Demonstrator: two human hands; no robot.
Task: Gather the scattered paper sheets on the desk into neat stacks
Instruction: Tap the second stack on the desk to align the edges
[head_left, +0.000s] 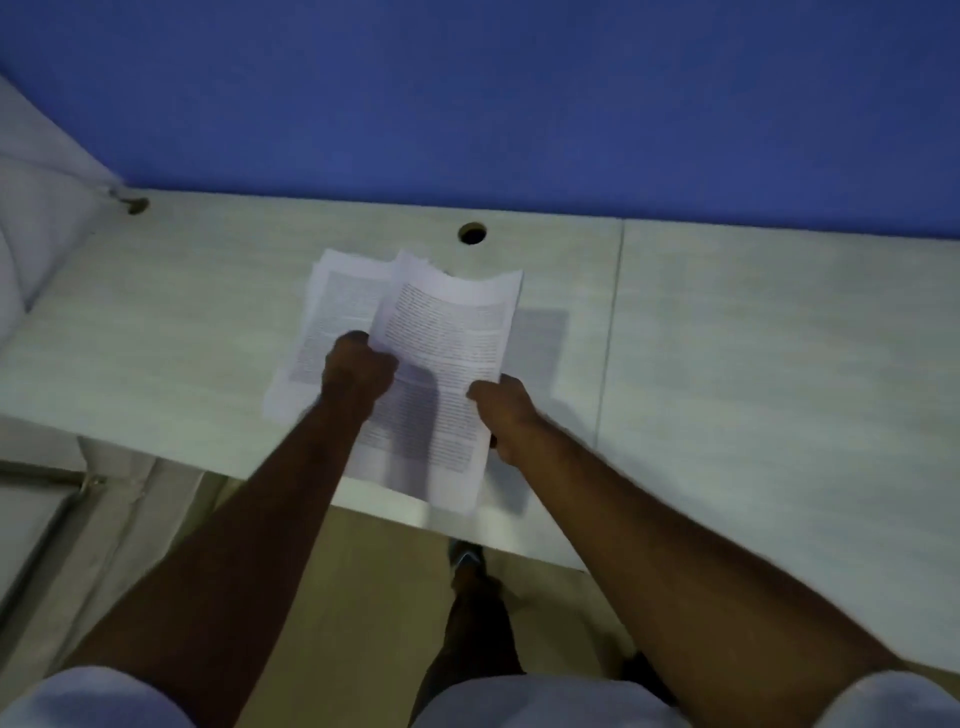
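Two hands over pale bench (727, 338), near its front edge. Left hand (358, 366): grip curled closed on left edge of printed sheets (447, 332). Right hand (501, 415): grip pinching right edge of same sheets, thumb on top. Sheets lifted and bowed, far end curling upward. More sheets (317, 332) flat on bench beneath, to the left. Cable hole (471, 233) behind; blue partition (519, 104) at back.

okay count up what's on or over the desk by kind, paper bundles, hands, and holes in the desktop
Paper bundles: 2, held bundle, flat bundle
Hands: 2, left hand, right hand
Holes: 2, center hole, corner hole
Total: 6
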